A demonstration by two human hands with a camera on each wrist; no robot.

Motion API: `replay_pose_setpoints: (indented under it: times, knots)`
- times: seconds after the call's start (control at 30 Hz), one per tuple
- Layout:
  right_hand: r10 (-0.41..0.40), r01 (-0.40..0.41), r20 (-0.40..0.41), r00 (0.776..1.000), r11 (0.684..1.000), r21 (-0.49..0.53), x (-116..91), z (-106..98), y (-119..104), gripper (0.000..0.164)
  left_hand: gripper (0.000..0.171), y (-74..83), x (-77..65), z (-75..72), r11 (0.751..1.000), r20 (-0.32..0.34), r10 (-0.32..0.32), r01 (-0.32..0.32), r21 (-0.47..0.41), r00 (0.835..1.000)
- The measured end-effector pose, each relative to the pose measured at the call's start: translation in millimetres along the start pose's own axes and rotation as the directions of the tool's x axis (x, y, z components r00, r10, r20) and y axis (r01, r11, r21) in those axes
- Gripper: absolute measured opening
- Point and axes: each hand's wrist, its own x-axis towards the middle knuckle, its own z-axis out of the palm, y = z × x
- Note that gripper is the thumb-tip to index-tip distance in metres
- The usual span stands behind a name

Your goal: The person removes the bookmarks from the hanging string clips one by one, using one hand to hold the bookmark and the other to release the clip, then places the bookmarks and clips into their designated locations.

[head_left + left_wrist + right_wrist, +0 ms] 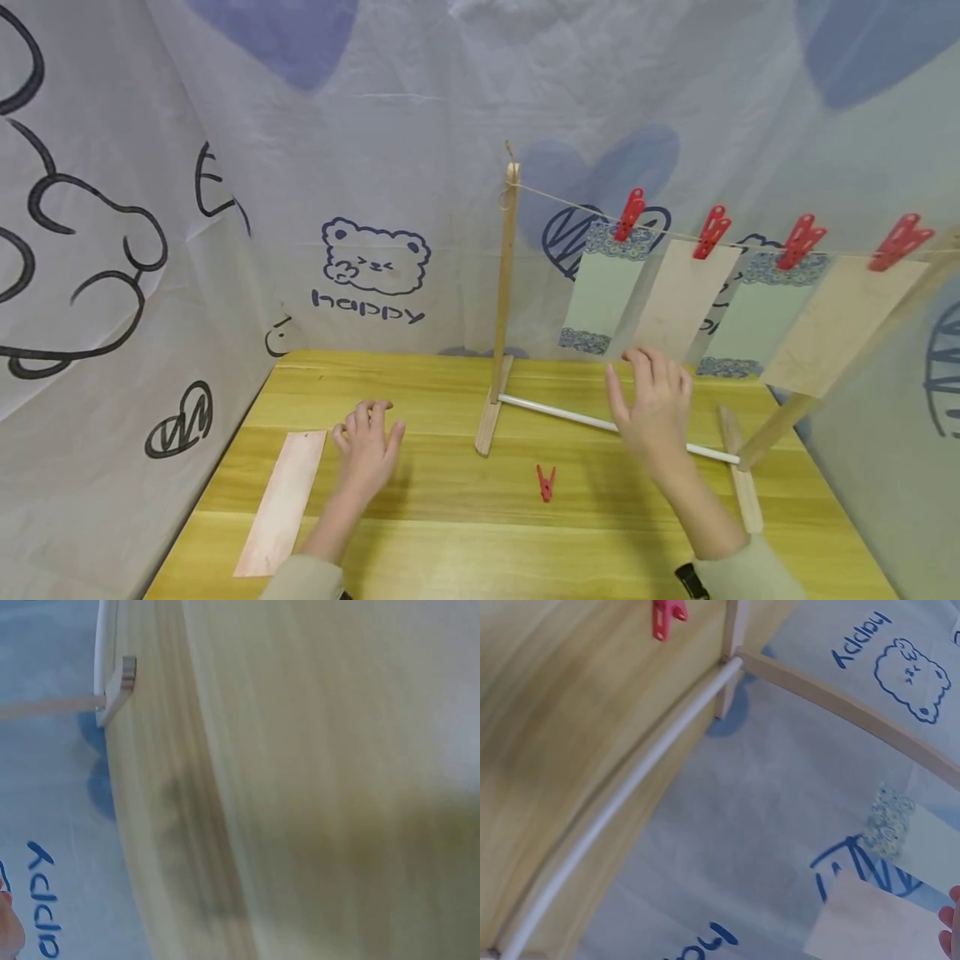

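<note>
- Left hand (367, 446) rests low over the wooden table (450, 542), fingers loosely spread and slightly bent, holding nothing; it looks released.
- Pink paper strip (283, 502) lies flat on the table just beside that hand, at about its 8 o'clock; not touching as far as the head view shows.
- Right hand (654, 408) is raised above the table, fingers relaxed and nearly straight, thumb apart, gripping nothing. Its fingertips (643, 360) sit right at the lower edge of the second hanging card (contact cannot be told).
- Wooden drying rack (504, 308) stands on the table: upright post on a flat foot, a white rod (570, 415) running along the base to a second foot at 3 o'clock.
- A string (570, 202) runs from the post's top toward 3 o'clock, carrying four cards, each held by a red clothespin: pin one (630, 213), pin two (712, 232), pin three (801, 242), pin four (900, 242).
- Cards alternate: pale green with patterned ends (600, 296), plain cream (686, 300), green again (757, 321), cream (840, 325).
- A loose red clothespin (546, 482) lies on the table between the two hands, at 6 o'clock from the white rod, well apart from either hand.
- Right wrist view shows the rod, the loose pin (667, 616) and a fingertip at the frame's edge; left wrist view is blurred, mostly tabletop.
- Backdrop: white cloth (375, 167) with a bear drawing (375, 257) and blue hearts.
</note>
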Motion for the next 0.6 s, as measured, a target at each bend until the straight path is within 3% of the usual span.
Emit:
replay_pose_setpoints:
  times: [0.4,0.6]
  knots:
    - [-0.043,0.040,-0.120,0.992,0.999,-0.030,28,-10,1,0.039,0.035,38.4,25.9,11.2,0.996,-0.014,0.078,-0.078,-0.033,0.997]
    - [-0.072,0.063,-0.129,0.989,0.996,-0.067,39,-18,5,0.040,0.035,52.4,39.1,18.0,0.991,-0.039,0.128,-0.129,-0.027,0.991]
